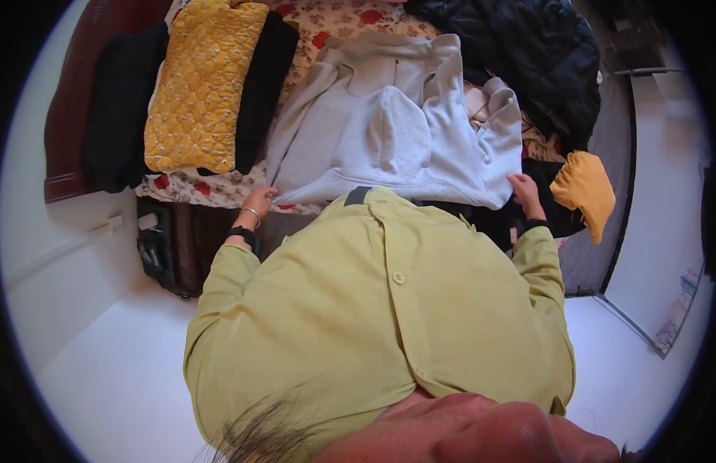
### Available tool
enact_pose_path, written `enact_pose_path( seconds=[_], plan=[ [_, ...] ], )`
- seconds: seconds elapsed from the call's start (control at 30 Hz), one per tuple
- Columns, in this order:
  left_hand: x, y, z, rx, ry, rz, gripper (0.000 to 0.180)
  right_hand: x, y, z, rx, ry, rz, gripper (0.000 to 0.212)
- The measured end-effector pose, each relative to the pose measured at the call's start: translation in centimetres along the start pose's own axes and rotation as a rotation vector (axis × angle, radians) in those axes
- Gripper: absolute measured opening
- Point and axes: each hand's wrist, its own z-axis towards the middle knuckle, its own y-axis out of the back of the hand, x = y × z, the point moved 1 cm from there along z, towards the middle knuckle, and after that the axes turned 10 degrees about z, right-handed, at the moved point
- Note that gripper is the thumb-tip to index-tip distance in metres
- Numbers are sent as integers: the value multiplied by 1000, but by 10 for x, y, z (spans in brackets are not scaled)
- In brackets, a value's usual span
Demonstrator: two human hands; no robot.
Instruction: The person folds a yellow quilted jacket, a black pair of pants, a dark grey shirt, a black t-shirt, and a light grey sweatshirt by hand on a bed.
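Note:
A light grey sweatshirt (350,131) lies spread on the bed, its near edge toward me and a raised, pointed fold in its middle. My left hand (260,201) is at the near left corner, fingers closed on the cloth. At the near right edge, my right hand (527,193) pinches the grey cloth between thumb and fingers. One sleeve (500,108) is bent on the right side. My body hides part of the bed's front edge.
A folded yellow quilted piece (207,85) lies between dark folded garments (126,108) on the left. Floral bedding (304,58) shows under everything. A black puffy jacket (528,62) is at the far right, and orange-yellow cloth (585,193) hangs near the right edge.

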Motion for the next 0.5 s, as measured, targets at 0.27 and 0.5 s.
enact_pose_path(
  seconds=[0.27, 0.5],
  plan=[
    [-100, 29, -6, -461, -343, 339, 28, -16, -6, 54, -468, 171, -238, 65],
    [-174, 1, -4, -230, -880, 490, 35, 43, -24, 39, -313, 175, -700, 42]
  ],
)
